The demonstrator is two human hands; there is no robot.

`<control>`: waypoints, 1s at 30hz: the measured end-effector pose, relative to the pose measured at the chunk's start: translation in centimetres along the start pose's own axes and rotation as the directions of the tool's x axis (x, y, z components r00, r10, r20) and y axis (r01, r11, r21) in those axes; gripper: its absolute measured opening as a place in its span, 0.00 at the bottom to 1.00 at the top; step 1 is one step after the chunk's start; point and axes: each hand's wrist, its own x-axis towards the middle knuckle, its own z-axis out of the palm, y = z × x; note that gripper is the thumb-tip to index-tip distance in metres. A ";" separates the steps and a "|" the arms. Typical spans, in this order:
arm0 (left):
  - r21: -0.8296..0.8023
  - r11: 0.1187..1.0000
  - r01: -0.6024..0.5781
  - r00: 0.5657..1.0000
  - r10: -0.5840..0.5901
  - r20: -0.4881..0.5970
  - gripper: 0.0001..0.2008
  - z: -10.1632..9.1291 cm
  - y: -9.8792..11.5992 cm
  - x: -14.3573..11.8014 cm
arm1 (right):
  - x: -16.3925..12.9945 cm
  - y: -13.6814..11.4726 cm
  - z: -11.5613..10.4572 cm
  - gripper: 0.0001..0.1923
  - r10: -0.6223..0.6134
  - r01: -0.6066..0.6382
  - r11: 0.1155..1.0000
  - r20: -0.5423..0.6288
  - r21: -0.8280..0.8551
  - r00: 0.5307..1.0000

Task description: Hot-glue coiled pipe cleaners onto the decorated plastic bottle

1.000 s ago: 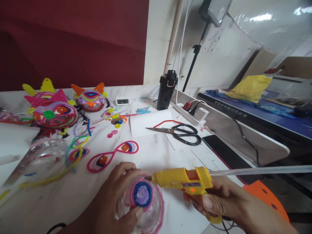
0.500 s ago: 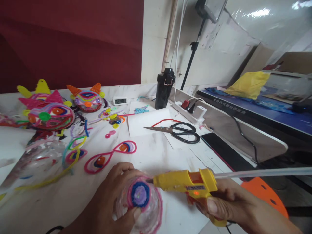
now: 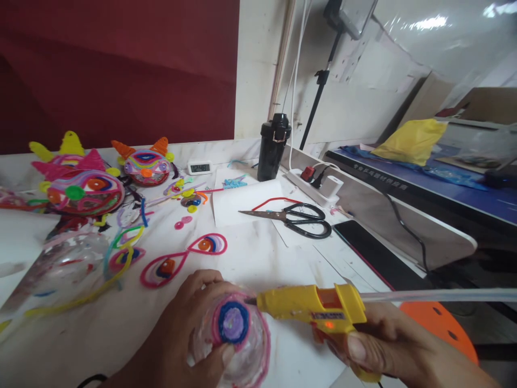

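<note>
My left hand [image 3: 194, 328] is closed around a clear plastic bowl [image 3: 250, 355] edged with pink pipe cleaner. On its surface sits a round pipe-cleaner coil [image 3: 233, 322], lilac in the middle with a blue ring and pink outside; my thumb presses near its lower edge. In my right hand [image 3: 375, 339] is a yellow hot glue gun [image 3: 311, 307], its red light lit and a long glue stick [image 3: 436, 295] out of its back. The nozzle points left, at the pink edge beside the coil; whether it touches cannot be made out.
Pink pipe-cleaner eye shapes [image 3: 183, 258] lie ahead of my left hand. Beyond them are black-handled scissors [image 3: 299, 218], a phone [image 3: 375, 253], a black bottle [image 3: 274, 148] and a power strip [image 3: 313, 186]. Finished masks [image 3: 84, 186] and another clear plastic shell [image 3: 72, 261] stand at left.
The glue gun and my right hand have shifted slightly right and down. My left hand keeps its hold on the bowl, almost unmoved.
</note>
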 end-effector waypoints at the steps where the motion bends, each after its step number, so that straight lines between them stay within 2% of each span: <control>1: 0.002 1.000 0.001 1.000 -0.001 -0.004 0.28 0.0 -0.1 0.0 | 0.2 -0.1 0.0 0.22 -0.014 0.014 1.000 0.008 -0.004 1.000; 10: 0.047 0.999 -0.008 0.998 0.011 -0.066 0.26 0.5 0.1 -0.2 | 1.2 -1.0 0.8 0.22 -0.022 0.022 0.999 0.010 -0.026 1.000; 18: 0.053 0.999 -0.003 1.000 0.004 -0.016 0.29 0.2 -0.3 -0.3 | 0.6 -0.9 0.8 0.21 -0.022 0.022 1.000 0.023 0.003 0.999; 24: 0.032 0.999 -0.024 0.999 0.025 -0.023 0.28 0.1 -0.2 -0.1 | -0.3 -0.3 0.5 0.22 -0.013 0.013 1.000 -0.009 -0.010 1.000; 30: 0.019 0.999 -0.041 0.999 0.041 0.000 0.29 0.1 -0.1 0.0 | -1.2 -0.2 1.0 0.21 -0.058 0.047 0.997 -0.185 -0.062 0.981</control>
